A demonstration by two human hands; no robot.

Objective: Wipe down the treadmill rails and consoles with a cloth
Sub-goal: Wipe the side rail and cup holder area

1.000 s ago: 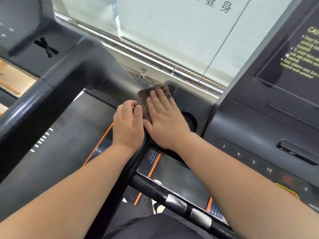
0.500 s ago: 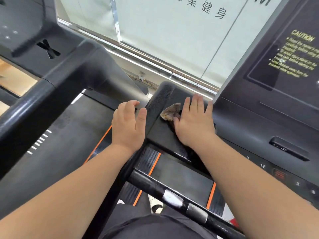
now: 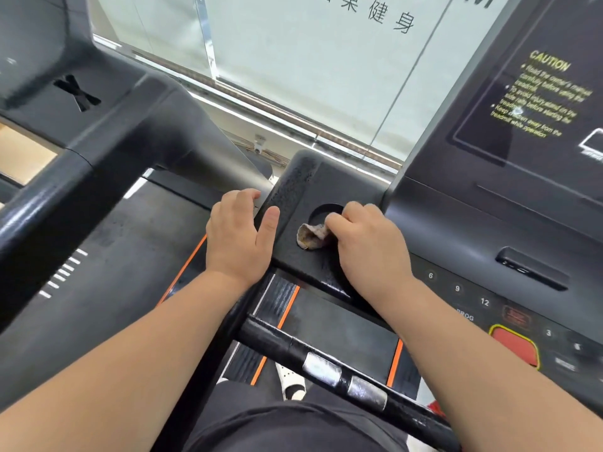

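A small brownish cloth [image 3: 310, 235] lies bunched on the black side tray [image 3: 332, 181] of the treadmill console, just in front of its round cup hole [image 3: 326, 212]. My right hand [image 3: 368, 246] has its fingers curled shut on the cloth and presses it onto the tray. My left hand [image 3: 239, 233] rests on the tray's left edge, thumb on top and fingers over the side, with nothing in it. The console [image 3: 509, 190] with its caution panel and number keys rises on the right.
A black crossbar with two silver grip sensors [image 3: 346, 376] runs across below my arms. A neighbouring treadmill's thick black rail [image 3: 81, 177] and belt fill the left. A frosted glass wall [image 3: 310, 66] stands ahead. A red stop button [image 3: 515, 345] sits at lower right.
My right hand went from flat with spread fingers to curled, and drew the cloth back toward me, uncovering the cup hole. My left hand stayed on the tray's edge.
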